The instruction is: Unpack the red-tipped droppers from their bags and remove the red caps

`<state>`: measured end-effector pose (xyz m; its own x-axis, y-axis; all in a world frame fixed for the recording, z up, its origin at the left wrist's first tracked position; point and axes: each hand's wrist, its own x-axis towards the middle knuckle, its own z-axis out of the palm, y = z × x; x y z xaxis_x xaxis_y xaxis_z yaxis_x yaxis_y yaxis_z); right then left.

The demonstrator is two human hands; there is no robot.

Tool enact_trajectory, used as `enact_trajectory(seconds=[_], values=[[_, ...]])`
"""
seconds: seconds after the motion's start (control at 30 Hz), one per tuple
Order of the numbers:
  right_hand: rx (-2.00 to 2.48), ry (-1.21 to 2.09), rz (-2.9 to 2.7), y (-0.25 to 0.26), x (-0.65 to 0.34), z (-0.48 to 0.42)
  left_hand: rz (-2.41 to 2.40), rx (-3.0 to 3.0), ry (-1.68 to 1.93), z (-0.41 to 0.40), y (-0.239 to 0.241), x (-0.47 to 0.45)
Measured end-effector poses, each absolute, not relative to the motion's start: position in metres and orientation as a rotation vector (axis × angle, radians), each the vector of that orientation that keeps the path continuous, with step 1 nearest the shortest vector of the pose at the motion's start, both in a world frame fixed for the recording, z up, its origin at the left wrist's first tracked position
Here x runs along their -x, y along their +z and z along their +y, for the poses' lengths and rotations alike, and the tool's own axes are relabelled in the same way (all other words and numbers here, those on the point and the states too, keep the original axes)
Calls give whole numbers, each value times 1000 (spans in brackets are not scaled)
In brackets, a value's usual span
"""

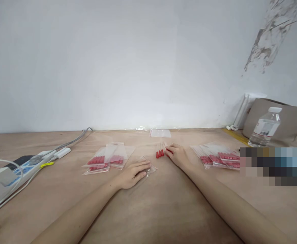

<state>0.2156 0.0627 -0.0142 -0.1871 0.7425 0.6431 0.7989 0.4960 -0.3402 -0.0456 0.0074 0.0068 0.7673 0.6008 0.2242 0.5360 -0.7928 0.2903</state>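
Observation:
My left hand (134, 174) lies flat on the table with its fingers stretched out over a small clear zip bag (152, 168); the thumb is a little apart, and the hand hides part of the bag. To the right, the thumb and fingers of my right hand (177, 155) close around a dropper (167, 151) with a red bulb, mostly covered by the fingers. Just left of that hand, several droppers (159, 154) with red bulbs and thin clear stems lie side by side, bulbs towards me.
Filled bags of red-bulbed droppers lie in a left pile (97, 162) and a right pile (216, 158). Flat bags (160, 133) rest near the wall. A power strip (26, 173) with cables stands left; a water bottle (264, 128) and a grey-brown bag (291, 118) stand right.

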Motion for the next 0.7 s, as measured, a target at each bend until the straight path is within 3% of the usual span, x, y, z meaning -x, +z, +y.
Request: enact_trajectory(seconds=[0.17, 0.3, 0.57, 0.7], values=[[1262, -206, -1939, -7, -208, 47, 1139, -2797, 290, 5, -1, 42], [912, -86, -2132, -7, -187, 23, 1276, -2774, 303, 2, -11, 40], [779, 227, -2458, -15, -172, 3, 1540, -2421, 882, 8, -9, 38], [782, 270, -2424, -16, -175, 3, 1670, -2234, 880, 13, -2, 43]])
